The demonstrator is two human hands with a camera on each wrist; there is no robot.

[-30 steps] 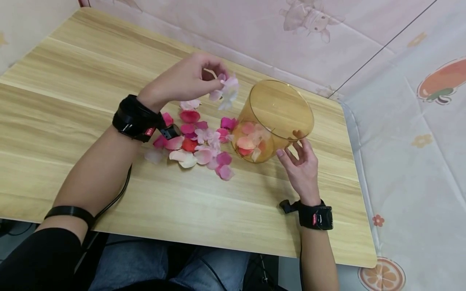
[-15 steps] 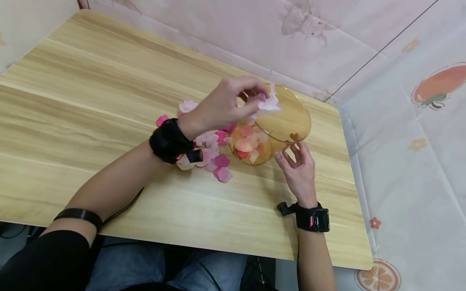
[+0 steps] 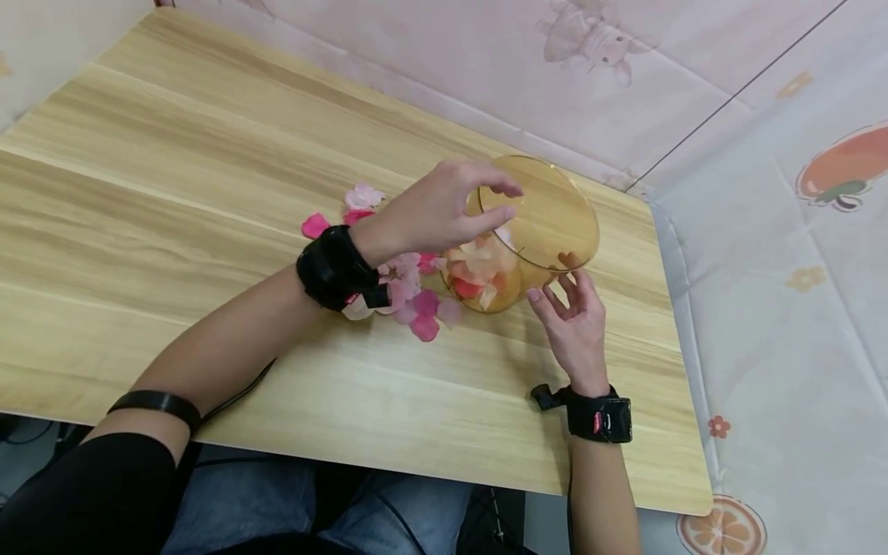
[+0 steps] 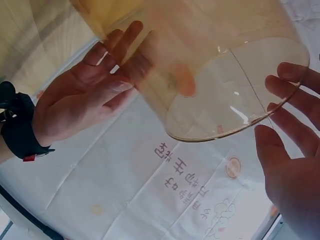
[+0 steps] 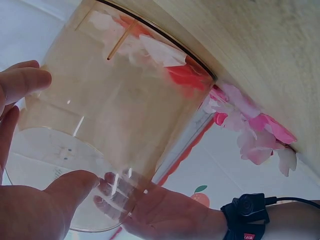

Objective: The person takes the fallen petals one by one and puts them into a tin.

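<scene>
**Amber tub steadied while petals collect inside**

The amber tub (image 3: pixel 530 231) stands on the bench (image 3: pixel 208 193). Its near wall is touched by the straight, spread fingers of the right hand (image 3: pixel 574 320), apparently to steady it. The left hand (image 3: pixel 444 208) is held over the tub's rim, fingers loosely parted, nothing gripped. Petals (image 3: pixel 479 270) lie inside the tub; loose petals (image 3: pixel 409 297) are heaped just left of it.

A light wooden desk (image 3: pixel 173 193) carries a clear amber jar (image 3: pixel 534 231) and, just left of it, a loose heap of pink and red petals (image 3: pixel 409 297).
</scene>
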